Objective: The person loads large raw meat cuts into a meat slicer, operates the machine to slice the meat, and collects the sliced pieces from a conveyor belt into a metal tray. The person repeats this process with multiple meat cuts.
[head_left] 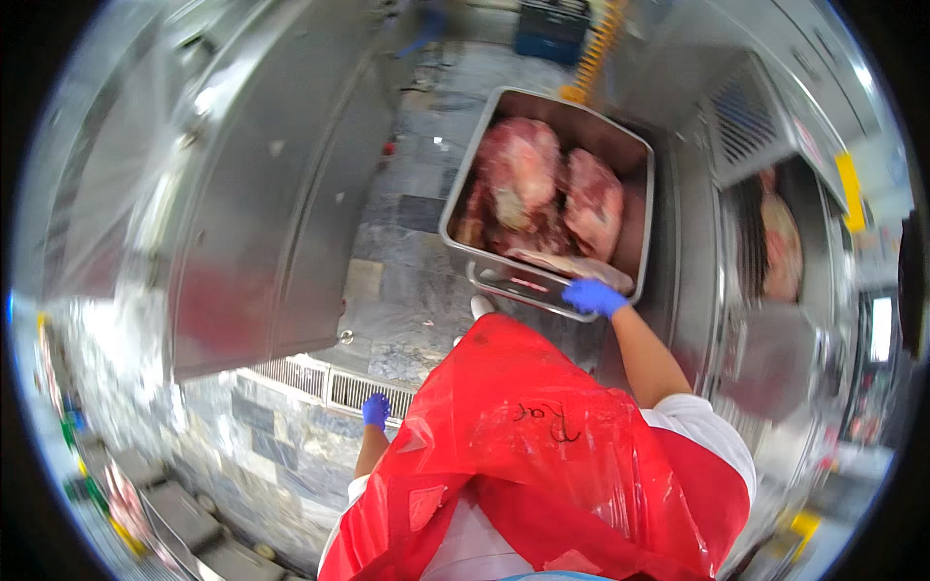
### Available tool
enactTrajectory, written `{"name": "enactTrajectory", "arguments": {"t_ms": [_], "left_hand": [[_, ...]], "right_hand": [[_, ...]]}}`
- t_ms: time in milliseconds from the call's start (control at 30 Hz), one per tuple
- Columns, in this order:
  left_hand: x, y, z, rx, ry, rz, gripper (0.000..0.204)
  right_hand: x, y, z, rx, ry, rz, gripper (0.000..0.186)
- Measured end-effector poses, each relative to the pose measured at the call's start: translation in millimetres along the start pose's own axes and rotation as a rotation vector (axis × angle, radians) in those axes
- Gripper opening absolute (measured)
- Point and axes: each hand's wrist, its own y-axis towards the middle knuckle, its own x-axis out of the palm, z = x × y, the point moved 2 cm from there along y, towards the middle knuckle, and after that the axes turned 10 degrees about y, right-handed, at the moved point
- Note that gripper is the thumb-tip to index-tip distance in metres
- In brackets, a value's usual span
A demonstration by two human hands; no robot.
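A deep rectangular metal tub (643, 208) stands in front of me, with a bar handle (504, 287) on its near side. Inside lie large raw pieces of meat: a big one (523, 165) at the left, another (593, 198) at the right, and a flatter pale piece (567, 263) along the near wall. My right hand (593, 296), in a blue glove, is closed at the right end of the handle, close under the rim. Down at my left side hangs my left hand (376, 409), also blue-gloved, apart from everything; its fingers are too small to make out.
A tall steel cabinet (252, 194) stands at the left. Steel machinery with an opening holding another meat piece (780, 242) is at the right. A floor drain grate (339, 390) crosses the tiled floor. A yellow coiled hose (596, 53) hangs behind the tub, near a dark blue crate (552, 29).
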Motion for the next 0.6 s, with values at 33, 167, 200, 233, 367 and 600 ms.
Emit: {"name": "enactTrajectory", "arguments": {"t_ms": [33, 167, 200, 233, 367, 600], "left_hand": [[2, 2, -2, 0.016, 0.051, 0.04, 0.018], [15, 15, 5, -0.075, 0.03, 0.145, 0.023], [16, 19, 7, -0.165, -0.111, 0.128, 0.024], [14, 20, 11, -0.017, -0.102, 0.06, 0.025], [-11, 39, 29, -0.065, -0.101, 0.065, 0.028], [-72, 121, 173, -0.164, 0.171, 0.13, 0.028]], "right_hand": [[23, 14, 0, -0.175, -0.064, 0.063, 0.022], [80, 38, 31, 0.759, 0.753, -0.204, 0.018], [79, 53, 31, 0.69, 0.693, -0.143, 0.017], [76, 73, 27, 0.65, 0.638, -0.097, 0.017], [41, 159, -6, 0.251, 0.414, -0.044, 0.018], [8, 311, -32, 0.008, 0.603, 0.194, 0.021]]}}
